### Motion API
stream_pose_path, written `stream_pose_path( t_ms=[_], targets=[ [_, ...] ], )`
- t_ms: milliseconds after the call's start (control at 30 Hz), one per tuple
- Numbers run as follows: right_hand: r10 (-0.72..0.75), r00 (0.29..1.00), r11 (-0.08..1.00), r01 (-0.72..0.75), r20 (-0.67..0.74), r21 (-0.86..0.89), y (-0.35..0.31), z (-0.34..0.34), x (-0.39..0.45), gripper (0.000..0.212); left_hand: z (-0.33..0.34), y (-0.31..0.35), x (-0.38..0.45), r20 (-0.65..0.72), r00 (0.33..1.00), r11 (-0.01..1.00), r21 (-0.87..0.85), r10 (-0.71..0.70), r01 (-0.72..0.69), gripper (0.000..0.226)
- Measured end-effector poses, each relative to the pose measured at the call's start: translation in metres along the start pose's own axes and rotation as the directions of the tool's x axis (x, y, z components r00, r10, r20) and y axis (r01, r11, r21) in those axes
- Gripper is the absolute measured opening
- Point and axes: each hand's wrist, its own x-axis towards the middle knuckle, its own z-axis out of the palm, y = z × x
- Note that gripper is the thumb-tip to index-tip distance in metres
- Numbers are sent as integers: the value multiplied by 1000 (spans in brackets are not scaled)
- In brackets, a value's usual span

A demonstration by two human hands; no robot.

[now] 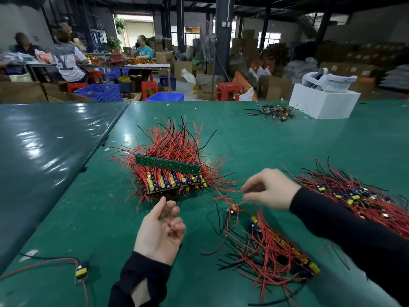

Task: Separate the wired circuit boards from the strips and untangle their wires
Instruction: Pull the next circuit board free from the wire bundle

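Head view looks down on a green tabletop (254,138) where the work is laid out in separate heaps, which seems to keep finished pieces apart from what is left. Straight ahead sits the stack of strips (171,173), green boards still joined edge to edge, their red and black leads bristling outward. The right hand (269,188) hangs above the tabletop just right of that stack, its fingers (247,185) pinching a thin red wire (239,203) that runs down to a small circuit board (232,208) lying below; holding the lead up looks like a way to draw it free of its neighbours. The left hand (160,231) hovers palm-up near the stack's front edge, fingers loosely curled and holding nothing, probably ready to steady or take the next piece. A loose bundle (274,251) of separated boards lies at lower right, a larger heap (354,196) beyond the right sleeve. One single board (81,270) rests alone at lower left.
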Motion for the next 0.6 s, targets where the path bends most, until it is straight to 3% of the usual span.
stream_pose_path(
  t_ms=[133,233,400,500,567,600],
  targets=[
    [104,992,993,-108,75,49,-10,37,12,36,0,-2,0,0,1000,1000,14,-9,9,30],
    [90,995,986,-95,45,134,-11,52,16,13,-1,-2,1,3,1000,1000,15,-12,12,30],
    [-42,993,965,68,-109,253,-14,50,5,5,-1,-3,2,12,1000,998,57,-9,8,28],
    [-146,974,929,196,-174,315,-22,35,-4,8,0,-7,3,61,997,976,209,51,-62,22],
    [-196,966,898,246,-169,364,-29,27,-9,10,3,-12,1,183,981,912,387,65,-133,16],
    [-212,962,870,266,-173,416,-34,25,-12,11,5,-15,0,271,962,880,452,21,-147,24]
  ],
)
